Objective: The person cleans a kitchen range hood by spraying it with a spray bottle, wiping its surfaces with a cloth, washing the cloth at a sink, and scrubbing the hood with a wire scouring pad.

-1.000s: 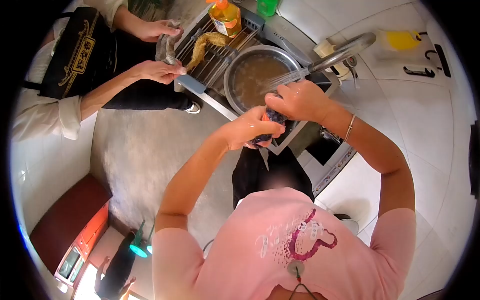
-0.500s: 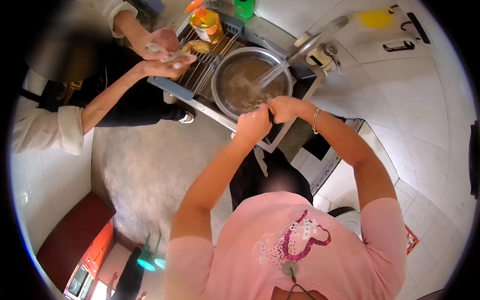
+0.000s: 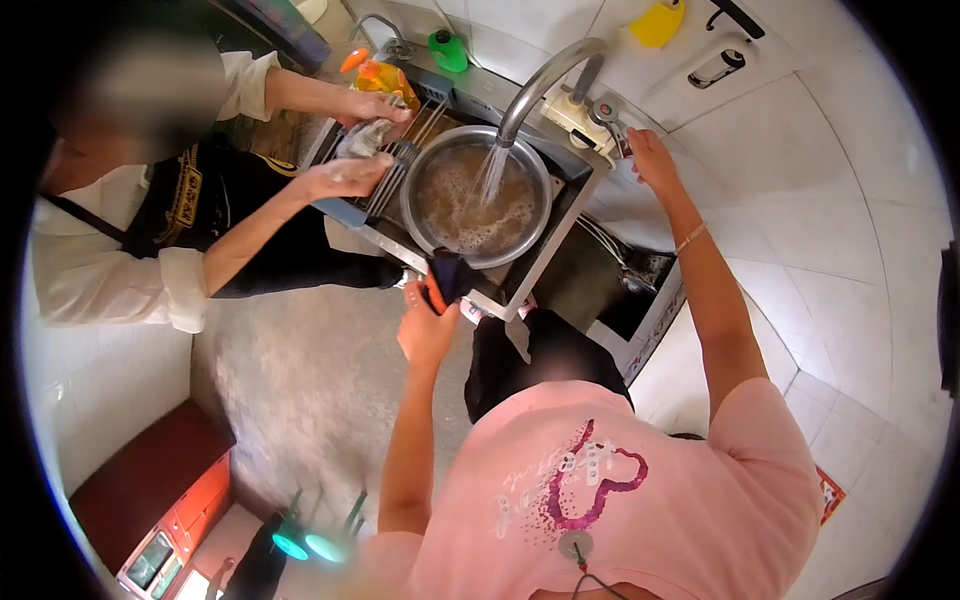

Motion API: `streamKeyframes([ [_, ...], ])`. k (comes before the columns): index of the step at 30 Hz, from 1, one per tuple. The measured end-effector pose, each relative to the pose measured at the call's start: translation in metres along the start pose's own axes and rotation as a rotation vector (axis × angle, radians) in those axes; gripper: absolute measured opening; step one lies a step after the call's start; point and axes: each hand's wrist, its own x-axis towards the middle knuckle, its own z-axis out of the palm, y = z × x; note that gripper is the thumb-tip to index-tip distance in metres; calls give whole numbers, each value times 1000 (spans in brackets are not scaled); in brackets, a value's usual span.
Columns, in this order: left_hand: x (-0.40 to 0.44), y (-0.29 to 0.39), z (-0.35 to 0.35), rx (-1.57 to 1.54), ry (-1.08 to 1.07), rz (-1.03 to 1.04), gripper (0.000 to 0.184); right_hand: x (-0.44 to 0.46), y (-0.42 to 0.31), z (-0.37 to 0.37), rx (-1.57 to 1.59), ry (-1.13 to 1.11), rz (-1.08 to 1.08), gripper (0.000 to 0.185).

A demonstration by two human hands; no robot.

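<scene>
My left hand [image 3: 428, 325] is closed around a dark, folded-looking thing with an orange part [image 3: 452, 277], just outside the near rim of the metal basin; its exact kind is unclear. Up at the wall, my right hand [image 3: 652, 160] has its fingers at the metal tap lever [image 3: 622, 142]. The round steel basin [image 3: 547, 205] sits in the sink and holds brownish, frothy water [image 3: 460, 200]. Water pours into it from the curved faucet [image 3: 528, 90].
On the left, another person's hands [image 3: 345, 178] hold something pale and wet over the sink's wire rack [image 3: 385, 185]. An orange-capped bottle [image 3: 385, 82] and a green bottle [image 3: 447, 50] stand at the back. A yellow scoop-like item [image 3: 657, 24] hangs on the tiled wall.
My hands have parted from the basin's near rim. The right went up to the tap lever; the left moved left and down with the dark thing. The faucet now shows sharply, still running.
</scene>
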Motion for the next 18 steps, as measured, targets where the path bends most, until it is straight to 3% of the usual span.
streamKeyframes([
  [3, -20, -16, -12, -108, 58, -129, 59, 10, -10, 12, 182, -267, 160, 44],
  [5, -34, -28, -12, -144, 248, -159, 59, 17, -5, 21, 280, -403, 218, 43],
  [10, -68, -55, -4, -316, 273, -323, 59, 14, 2, 39, 480, -263, 193, 39],
  [18, -121, -65, 28, -405, 432, -438, 60, 20, 10, 56, 475, -141, 186, 41],
])
